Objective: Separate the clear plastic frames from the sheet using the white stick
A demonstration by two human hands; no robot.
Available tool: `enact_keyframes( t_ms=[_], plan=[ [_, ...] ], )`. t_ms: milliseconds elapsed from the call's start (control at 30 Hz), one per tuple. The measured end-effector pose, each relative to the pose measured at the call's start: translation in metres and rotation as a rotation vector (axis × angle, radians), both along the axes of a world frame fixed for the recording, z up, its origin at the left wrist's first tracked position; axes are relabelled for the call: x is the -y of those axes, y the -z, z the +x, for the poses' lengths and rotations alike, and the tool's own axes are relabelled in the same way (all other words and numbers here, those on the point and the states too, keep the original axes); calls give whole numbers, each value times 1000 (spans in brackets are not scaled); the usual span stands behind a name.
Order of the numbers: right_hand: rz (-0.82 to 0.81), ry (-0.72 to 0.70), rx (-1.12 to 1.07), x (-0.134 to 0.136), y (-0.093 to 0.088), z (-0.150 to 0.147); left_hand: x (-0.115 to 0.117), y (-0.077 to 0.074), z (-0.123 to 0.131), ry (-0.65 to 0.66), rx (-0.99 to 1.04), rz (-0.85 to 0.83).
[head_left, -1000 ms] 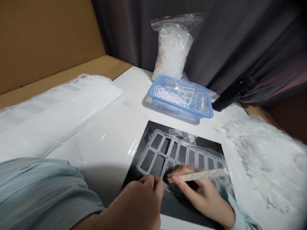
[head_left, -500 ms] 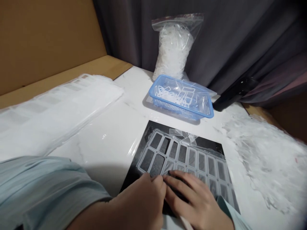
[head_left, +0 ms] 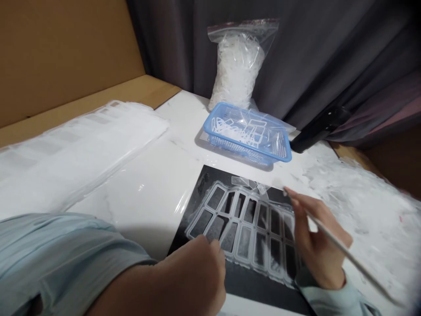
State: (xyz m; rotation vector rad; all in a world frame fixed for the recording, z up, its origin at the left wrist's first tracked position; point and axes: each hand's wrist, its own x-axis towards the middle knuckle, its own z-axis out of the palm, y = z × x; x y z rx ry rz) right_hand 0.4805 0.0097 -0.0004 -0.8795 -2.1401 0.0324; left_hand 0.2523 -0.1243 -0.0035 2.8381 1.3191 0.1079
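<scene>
A clear plastic sheet with two rows of rectangular windows (head_left: 256, 228) lies on a black board (head_left: 250, 281). My left hand (head_left: 197, 276) is closed in a pinch at the sheet's near edge, its fingertips partly hidden. To the right, my right hand (head_left: 320, 239) is raised over the board's right side, gripping a thin pale stick-like tool (head_left: 353, 261) that slants back past the wrist. The tool's exact kind is unclear. Small clear rectangular pieces (head_left: 240, 181) rest near the board's far edge, and dark gaps show in several windows.
Behind the board stands a blue basket (head_left: 243, 149) with white rectangular frames, and a full zip bag (head_left: 238, 70) behind it. A stack of translucent sheets (head_left: 82, 153) lies left. Loose clear film pieces (head_left: 371, 224) heap at right, near a black cylindrical object (head_left: 320, 129).
My right hand has moved up and right, away from the left hand, with the pale tool now showing. The sheet's middle windows are uncovered. My left hand stays nearly in place.
</scene>
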Motion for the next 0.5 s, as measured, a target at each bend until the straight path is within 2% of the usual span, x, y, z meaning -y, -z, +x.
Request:
enact_keyframes(
  t_ms=[33, 100, 200, 300, 400, 500],
  plan=[
    [-24, 53, -64, -5, -1, 2, -3, -3, 0, 55, -3, 9],
    [-110, 57, -141, -9, -2, 4, -9, -11, 0, 109, -20, 44],
    [-335, -95, -145, -5, -1, 0, -17, -22, 3, 139, -3, 110],
    [-633, -290, -123, 5, 1, -6, -21, -28, 6, 165, 79, 141],
    [-839, -472, -81, 15, 4, -10, -18, -21, 7, 125, 50, 128],
    [-907, -561, -23, 22, 9, -11, -11, -8, 9, 40, 31, 125]
  ],
)
